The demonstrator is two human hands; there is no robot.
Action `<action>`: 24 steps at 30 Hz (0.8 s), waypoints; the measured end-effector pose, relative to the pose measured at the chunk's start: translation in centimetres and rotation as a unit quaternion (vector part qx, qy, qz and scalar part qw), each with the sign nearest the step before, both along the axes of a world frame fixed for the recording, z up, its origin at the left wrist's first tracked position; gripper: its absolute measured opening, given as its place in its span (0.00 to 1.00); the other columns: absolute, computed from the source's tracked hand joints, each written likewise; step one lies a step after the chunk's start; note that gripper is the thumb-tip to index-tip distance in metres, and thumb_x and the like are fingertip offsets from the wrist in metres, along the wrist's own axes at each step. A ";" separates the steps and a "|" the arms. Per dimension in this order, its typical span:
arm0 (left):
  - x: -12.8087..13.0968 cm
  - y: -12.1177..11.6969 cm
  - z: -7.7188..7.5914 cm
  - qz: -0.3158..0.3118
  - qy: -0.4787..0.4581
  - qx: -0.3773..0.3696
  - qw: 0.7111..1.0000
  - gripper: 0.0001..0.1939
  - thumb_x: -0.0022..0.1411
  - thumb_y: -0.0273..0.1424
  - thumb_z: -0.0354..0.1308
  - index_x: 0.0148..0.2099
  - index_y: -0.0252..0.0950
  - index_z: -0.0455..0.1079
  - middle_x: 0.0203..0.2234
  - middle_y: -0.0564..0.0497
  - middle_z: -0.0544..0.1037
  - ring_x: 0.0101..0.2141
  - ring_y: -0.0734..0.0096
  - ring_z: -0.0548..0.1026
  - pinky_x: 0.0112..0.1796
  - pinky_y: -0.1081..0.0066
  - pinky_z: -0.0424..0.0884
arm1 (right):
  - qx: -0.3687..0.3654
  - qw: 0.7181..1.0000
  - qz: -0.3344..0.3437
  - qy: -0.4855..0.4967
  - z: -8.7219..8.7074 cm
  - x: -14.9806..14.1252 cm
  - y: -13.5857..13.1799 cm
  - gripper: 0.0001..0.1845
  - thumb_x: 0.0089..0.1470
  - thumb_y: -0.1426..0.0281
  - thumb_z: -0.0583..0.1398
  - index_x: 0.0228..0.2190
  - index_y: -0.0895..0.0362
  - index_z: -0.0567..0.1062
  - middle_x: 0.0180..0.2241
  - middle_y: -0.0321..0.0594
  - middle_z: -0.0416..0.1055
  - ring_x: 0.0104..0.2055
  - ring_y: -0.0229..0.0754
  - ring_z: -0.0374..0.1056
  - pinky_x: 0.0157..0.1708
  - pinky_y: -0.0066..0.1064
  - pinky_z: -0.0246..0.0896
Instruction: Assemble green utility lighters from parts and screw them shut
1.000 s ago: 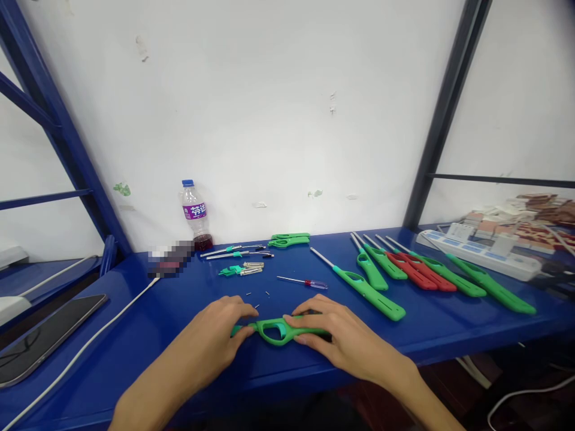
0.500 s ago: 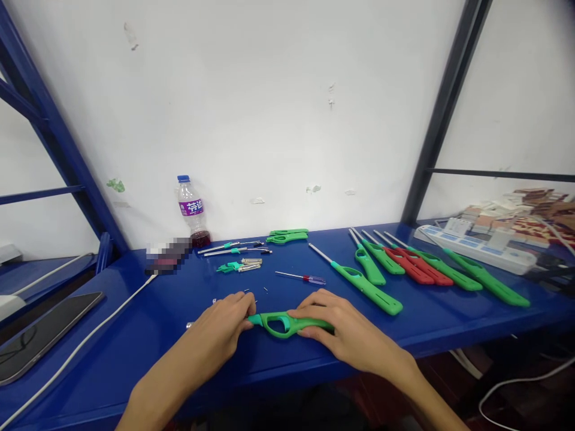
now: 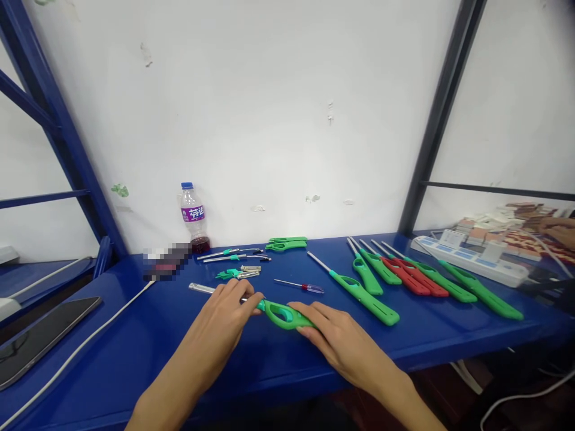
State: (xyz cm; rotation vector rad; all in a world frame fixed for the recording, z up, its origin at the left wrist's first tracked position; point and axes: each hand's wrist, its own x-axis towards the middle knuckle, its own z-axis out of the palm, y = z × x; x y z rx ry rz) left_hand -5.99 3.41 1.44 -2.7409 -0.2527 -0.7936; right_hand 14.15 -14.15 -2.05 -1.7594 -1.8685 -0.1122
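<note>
A green long-nosed lighter [image 3: 282,313] lies on the blue workbench [image 3: 135,341] in front of me, its metal tube [image 3: 201,288] pointing left. My left hand [image 3: 227,314] pinches the lighter where the tube meets the green body. My right hand [image 3: 335,338] lies over the handle end, fingers curled on it. A small red-handled screwdriver [image 3: 303,286] rests just behind the lighter. Loose small parts [image 3: 238,273] and metal tubes [image 3: 233,255] lie farther back.
A row of green and red lighters [image 3: 404,275] lies to the right, with a white power strip [image 3: 471,263] behind. A drink bottle [image 3: 193,216] stands by the wall. A tablet [image 3: 40,338] and white cable [image 3: 90,341] lie left. Another person's hand [image 3: 557,230] shows far right.
The lighter has swung so its metal tube now sticks out to the left past my left hand. Both hands moved slightly away from me with it.
</note>
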 end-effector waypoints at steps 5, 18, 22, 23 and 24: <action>0.6 -1.0 0.5 -0.025 -0.047 0.078 0.996 0.13 0.68 0.15 0.53 0.50 0.31 0.73 0.40 0.42 0.77 0.39 0.54 0.74 0.38 0.58 0.72 | 0.052 0.996 -0.014 -0.077 -0.4 0.0 -0.2 0.25 0.76 0.58 0.44 0.65 0.53 0.64 0.46 0.46 0.77 0.43 0.51 0.78 0.40 0.41 0.74; 0.8 -1.8 1.3 -0.059 -0.083 0.174 0.979 0.16 0.69 0.14 0.48 0.50 0.27 0.74 0.39 0.39 0.79 0.39 0.53 0.76 0.41 0.56 0.74 | 0.017 0.999 0.012 0.034 -0.1 0.5 -0.9 0.25 0.76 0.60 0.44 0.65 0.51 0.66 0.45 0.43 0.78 0.43 0.49 0.75 0.42 0.39 0.69; 1.1 -2.0 1.0 -0.064 -0.061 0.169 0.982 0.16 0.69 0.14 0.47 0.51 0.27 0.74 0.38 0.39 0.79 0.38 0.53 0.77 0.39 0.56 0.75 | -0.018 0.969 0.053 0.242 1.1 1.1 -0.9 0.21 0.75 0.58 0.48 0.54 0.52 0.76 0.36 0.36 0.77 0.32 0.38 0.70 0.39 0.31 0.64; 1.2 -2.0 0.8 -0.063 -0.053 0.168 0.982 0.18 0.69 0.14 0.47 0.53 0.27 0.73 0.39 0.39 0.80 0.39 0.53 0.77 0.39 0.55 0.75 | -0.037 0.952 0.068 0.297 1.4 1.4 -0.9 0.23 0.75 0.56 0.49 0.49 0.54 0.78 0.33 0.35 0.76 0.28 0.36 0.67 0.34 0.29 0.63; 1.2 -2.0 0.6 -0.062 -0.046 0.166 0.983 0.19 0.68 0.13 0.47 0.54 0.27 0.72 0.39 0.39 0.80 0.39 0.52 0.77 0.40 0.55 0.75 | -0.058 0.933 0.084 0.346 1.6 1.7 -0.9 0.25 0.74 0.54 0.49 0.43 0.56 0.79 0.31 0.35 0.74 0.26 0.34 0.64 0.30 0.27 0.60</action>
